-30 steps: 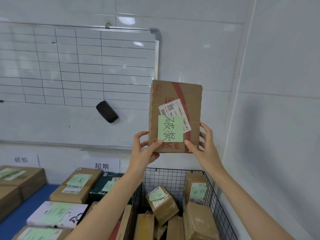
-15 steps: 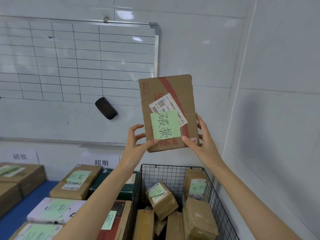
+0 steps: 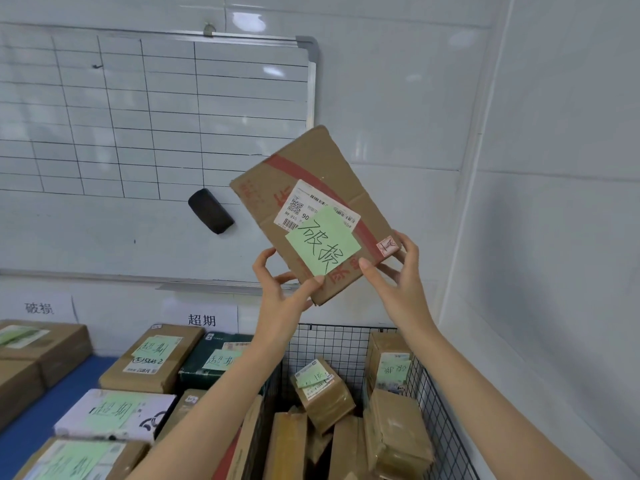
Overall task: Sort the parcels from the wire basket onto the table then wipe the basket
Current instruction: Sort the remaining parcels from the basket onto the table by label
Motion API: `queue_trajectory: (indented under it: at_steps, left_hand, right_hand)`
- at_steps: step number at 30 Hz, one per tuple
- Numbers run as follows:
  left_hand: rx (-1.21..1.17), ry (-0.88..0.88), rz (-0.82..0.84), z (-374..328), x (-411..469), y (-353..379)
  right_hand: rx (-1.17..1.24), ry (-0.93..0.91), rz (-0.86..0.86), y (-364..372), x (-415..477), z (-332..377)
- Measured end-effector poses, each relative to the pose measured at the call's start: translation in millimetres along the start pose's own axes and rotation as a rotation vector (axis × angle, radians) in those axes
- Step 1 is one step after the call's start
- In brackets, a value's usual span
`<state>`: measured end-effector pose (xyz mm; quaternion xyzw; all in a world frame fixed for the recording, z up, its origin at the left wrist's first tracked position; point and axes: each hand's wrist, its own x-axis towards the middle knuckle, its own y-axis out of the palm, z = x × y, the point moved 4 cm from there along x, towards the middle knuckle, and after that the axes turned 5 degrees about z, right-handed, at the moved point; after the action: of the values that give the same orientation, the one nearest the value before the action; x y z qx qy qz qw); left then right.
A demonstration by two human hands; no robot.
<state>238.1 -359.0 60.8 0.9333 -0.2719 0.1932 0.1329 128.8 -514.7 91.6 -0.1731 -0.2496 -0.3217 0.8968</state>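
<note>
Parcel (image 3: 325, 161) with green note (image 3: 322, 245), upright a second ago, now tilts top-left above the wire basket (image 3: 429, 403), left hand (image 3: 280, 299) and right hand (image 3: 398, 289) pinching its lower edge, so probably label read and bound for the table (image 3: 69, 386), basket still well stocked

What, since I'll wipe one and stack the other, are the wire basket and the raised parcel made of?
The parcel: brown cardboard, matte, judging by its creases, fold lines and soft dented edges. The basket: thin black wire grid, probably coated metal, though the coating is unsure.
</note>
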Motion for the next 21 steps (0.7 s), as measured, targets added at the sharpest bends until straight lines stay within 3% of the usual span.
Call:
queue_trajectory:
  at_steps: [11,21]
  left_hand:
    - [-0.068,-0.084,0.043,4.5,-1.4,0.9]
    - [0.127,0.073,-0.139,-11.0,18.5,-57.4]
  right_hand:
    - [0.135,-0.050,0.021,10.2,-1.4,4.0]
    - [0.083,-0.023,-0.001,-1.8,-2.9,5.5]
